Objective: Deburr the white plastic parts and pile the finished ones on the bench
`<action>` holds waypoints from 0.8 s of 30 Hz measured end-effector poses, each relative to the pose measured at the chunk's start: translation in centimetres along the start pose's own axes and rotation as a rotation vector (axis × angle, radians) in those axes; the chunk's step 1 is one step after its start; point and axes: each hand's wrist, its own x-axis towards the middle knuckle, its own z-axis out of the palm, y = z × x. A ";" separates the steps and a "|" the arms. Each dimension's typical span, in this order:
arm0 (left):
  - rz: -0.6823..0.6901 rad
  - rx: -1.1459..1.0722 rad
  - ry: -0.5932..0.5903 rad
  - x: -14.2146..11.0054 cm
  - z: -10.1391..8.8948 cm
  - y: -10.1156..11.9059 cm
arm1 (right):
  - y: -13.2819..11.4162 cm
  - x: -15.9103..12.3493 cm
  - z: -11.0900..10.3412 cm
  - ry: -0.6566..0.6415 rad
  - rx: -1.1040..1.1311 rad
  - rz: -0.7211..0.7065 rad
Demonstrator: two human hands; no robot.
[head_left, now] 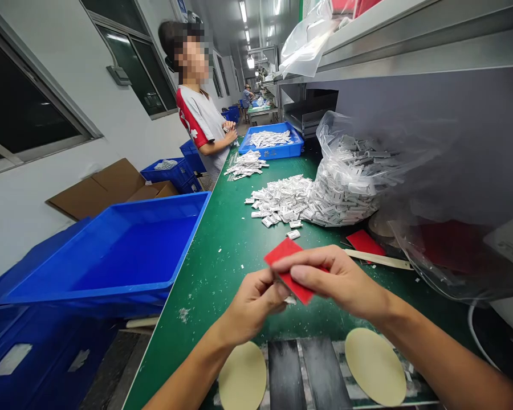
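Observation:
Over the green table [222,256], both my hands pinch a flat red card [284,253]. My right hand [337,279] grips it from the right, thumb along its lower edge. My left hand [252,304] closes on its lower left edge, where a small white piece shows just beneath. Behind lies a heap of small white parts [282,199] spilling from a clear plastic bag [350,171].
A large blue bin [123,250] sits left of the table edge. A second red card [365,242] and a pale strip [378,259] lie to the right. Two round tan pads [374,364] lie near me. A co-worker's arm [211,147] works beside a blue tray [271,149].

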 end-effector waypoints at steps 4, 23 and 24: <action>0.302 0.346 0.273 -0.2 0.0 -0.4 | 0.0 0.4 0.0 0.218 -0.095 -0.047; 0.606 0.775 0.591 0.0 0.2 0.1 | 1.4 0.0 0.7 0.149 -0.638 -0.345; 0.594 0.774 0.600 0.0 0.2 0.1 | 1.5 -0.1 0.9 0.134 -0.701 -0.380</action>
